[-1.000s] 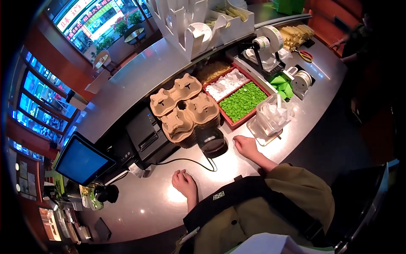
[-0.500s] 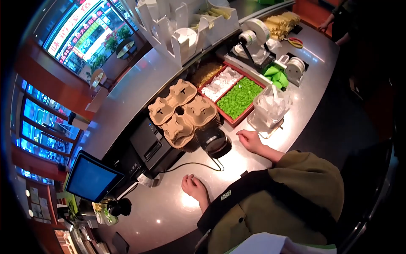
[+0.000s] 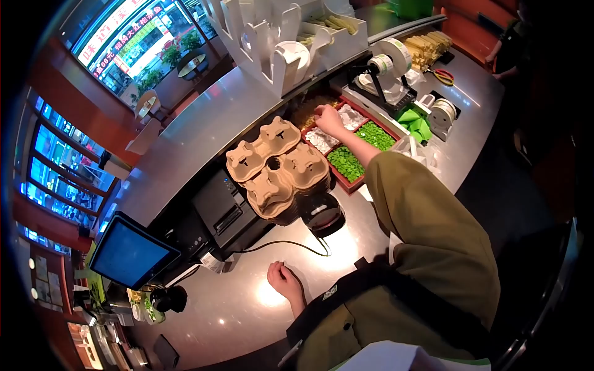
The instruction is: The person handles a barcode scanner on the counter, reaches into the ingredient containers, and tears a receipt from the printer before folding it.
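Note:
My right hand (image 3: 328, 119) is over the far end of the red-edged tray (image 3: 357, 185), between white packets (image 3: 351, 117) and a dark section of small brown pieces (image 3: 309, 111). Its fingers are bent down and closed; whatever they hold is hidden. Small green packets (image 3: 346, 164) fill the near part of the tray, under my right forearm. On the metal counter (image 3: 247, 309) rests my left hand (image 3: 284, 280), fingers curled, with nothing seen in it. Ahead of it lies a black cable (image 3: 297, 241).
Stacked cardboard cup carriers (image 3: 269, 191) stand left of the tray, beside a dark round object (image 3: 323, 216) and a black printer (image 3: 216, 207). A screen (image 3: 131, 252) is at the left. Tape rolls (image 3: 391, 55) and scissors (image 3: 443, 76) lie beyond. Another person's arm (image 3: 495, 52) shows far right.
My right hand has gone from the counter by the clear container forward and left to the far part of the tray. My left hand stays on the counter. The view has shifted slightly.

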`<state>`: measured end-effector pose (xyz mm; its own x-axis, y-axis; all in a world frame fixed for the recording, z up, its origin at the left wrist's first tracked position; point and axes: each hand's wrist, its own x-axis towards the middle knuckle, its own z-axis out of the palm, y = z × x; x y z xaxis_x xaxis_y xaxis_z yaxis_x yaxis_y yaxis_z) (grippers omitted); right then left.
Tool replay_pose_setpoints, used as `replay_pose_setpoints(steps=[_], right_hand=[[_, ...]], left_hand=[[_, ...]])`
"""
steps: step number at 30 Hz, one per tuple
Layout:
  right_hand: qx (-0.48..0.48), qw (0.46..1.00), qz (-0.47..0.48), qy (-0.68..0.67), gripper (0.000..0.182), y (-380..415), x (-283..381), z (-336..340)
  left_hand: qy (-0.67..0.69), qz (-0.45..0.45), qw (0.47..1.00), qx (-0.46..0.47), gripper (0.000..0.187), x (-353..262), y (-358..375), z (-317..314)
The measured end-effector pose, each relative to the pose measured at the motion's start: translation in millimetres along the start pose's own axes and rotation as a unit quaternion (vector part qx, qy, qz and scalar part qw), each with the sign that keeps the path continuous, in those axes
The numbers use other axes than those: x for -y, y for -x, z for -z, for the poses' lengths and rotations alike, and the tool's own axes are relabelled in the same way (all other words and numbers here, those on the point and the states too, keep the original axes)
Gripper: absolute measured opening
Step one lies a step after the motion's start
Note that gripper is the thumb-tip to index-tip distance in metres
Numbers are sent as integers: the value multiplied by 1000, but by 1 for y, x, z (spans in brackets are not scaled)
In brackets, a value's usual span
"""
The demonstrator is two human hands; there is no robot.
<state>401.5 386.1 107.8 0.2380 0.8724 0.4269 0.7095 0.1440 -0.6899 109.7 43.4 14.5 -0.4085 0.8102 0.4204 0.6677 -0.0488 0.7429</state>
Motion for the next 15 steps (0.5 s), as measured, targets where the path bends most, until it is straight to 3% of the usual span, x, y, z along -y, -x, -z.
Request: replay_pose_setpoints(steps=[2, 7, 8, 9, 10, 15], right_hand=[[26, 996, 6, 88, 25, -13, -13, -10], [-61, 977, 108, 174, 29, -42, -38, -48], [-3, 959, 123, 255, 28, -58, -54, -67], [25, 909, 171, 380, 29, -53, -44, -65], [51, 889, 176, 419, 28, -56, -40, -63], [150, 885, 139, 418, 23, -53, -33, -71]], left_hand=[[-3, 9, 1000, 3, 10, -1, -1, 0], [-17, 11, 1000, 8, 11, 3, 3, 0], [-16, 9, 1000, 0, 11, 7, 5, 1], [-6, -2, 1000, 2, 11, 16, 9, 2], [-15, -73, 997, -8, 15, 40, 13, -1], [-14, -133, 991, 16, 15, 26, -11, -34]])
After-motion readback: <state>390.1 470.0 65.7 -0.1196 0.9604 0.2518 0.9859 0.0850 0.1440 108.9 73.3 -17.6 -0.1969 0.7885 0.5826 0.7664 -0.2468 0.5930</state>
